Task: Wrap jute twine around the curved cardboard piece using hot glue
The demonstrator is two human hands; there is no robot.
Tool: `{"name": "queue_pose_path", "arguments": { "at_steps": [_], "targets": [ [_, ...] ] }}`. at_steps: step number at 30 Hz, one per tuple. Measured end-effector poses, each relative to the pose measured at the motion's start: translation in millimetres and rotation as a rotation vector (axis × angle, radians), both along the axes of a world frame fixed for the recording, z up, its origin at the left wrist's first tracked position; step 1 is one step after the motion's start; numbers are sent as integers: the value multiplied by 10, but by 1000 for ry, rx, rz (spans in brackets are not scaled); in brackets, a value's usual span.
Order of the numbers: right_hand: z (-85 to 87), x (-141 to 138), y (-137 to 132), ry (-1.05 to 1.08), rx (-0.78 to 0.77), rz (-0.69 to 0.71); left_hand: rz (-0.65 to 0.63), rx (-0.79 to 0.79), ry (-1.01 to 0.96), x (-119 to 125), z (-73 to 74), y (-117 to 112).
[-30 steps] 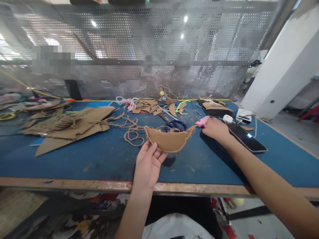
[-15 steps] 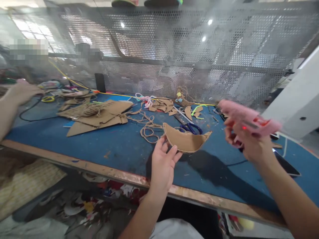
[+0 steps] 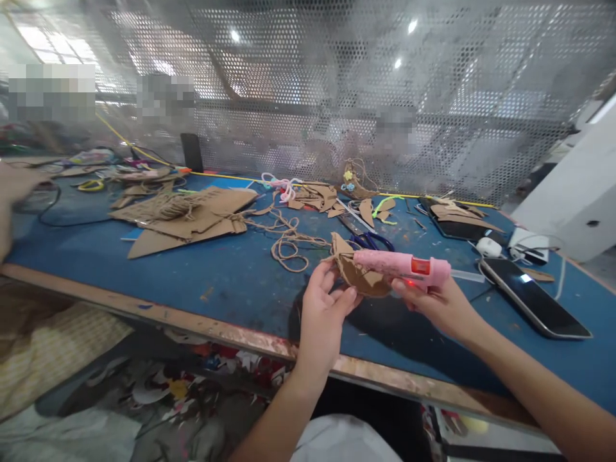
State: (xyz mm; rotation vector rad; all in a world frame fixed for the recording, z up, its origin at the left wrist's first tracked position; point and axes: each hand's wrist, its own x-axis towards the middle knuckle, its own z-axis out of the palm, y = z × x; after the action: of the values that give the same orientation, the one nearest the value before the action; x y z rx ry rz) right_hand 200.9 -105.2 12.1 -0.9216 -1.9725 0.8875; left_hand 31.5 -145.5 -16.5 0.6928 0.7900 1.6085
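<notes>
My left hand (image 3: 327, 301) is closed on a curved, crescent-like cardboard piece (image 3: 363, 282), held a little above the table near its front edge. In my right hand (image 3: 428, 298) is a pink glue gun (image 3: 397, 264), its red light glowing and a clear glue stick (image 3: 466, 276) poking out of the back. The gun's nozzle end is at the upper left part of the cardboard and hides some of it. Whether the nozzle touches it I cannot tell. Twine (image 3: 289, 247) trails across the table to the left of the cardboard.
Dark-blue-handled scissors (image 3: 370, 240) lie just behind the cardboard. A phone (image 3: 536, 298) and a white charger (image 3: 528, 245) are at the right. Larger cardboard sheets (image 3: 192, 221) lie at the left, near another person's arm (image 3: 14, 192). Perforated metal (image 3: 298, 83) walls off the back.
The glue gun has moved left and down from the right to the cardboard. My left hand has tilted the cardboard piece. The other person's arm has shifted left.
</notes>
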Motion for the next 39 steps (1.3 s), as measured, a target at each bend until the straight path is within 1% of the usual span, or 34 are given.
{"name": "queue_pose_path", "arguments": {
  "at_steps": [5, 12, 18, 22, 28, 31, 39],
  "targets": [
    [30, -17, -24, 28, 11, -22, -41, 22, 35, -10, -20, 1],
    [47, -2, -27, 4, 47, -27, -35, 11, 34, -10, 19, -10],
    [73, 0, -43, -41, 53, 16, -13, 3, 15, -18, 30, -3],
    [52, 12, -38, -68, 57, 41, 15, -7, -3, -23, 15, 7],
    [41, 22, -22, -54, 31, 94, 13, 13, -65, -28, 25, 15],
    [66, 24, -22, -53, 5, 126, 11, 20, -67, -39, 20, 15],
    [81, 39, -19, -51, -16, 146, 43, 25, -61, -50, 8, 28]
  ]
}}
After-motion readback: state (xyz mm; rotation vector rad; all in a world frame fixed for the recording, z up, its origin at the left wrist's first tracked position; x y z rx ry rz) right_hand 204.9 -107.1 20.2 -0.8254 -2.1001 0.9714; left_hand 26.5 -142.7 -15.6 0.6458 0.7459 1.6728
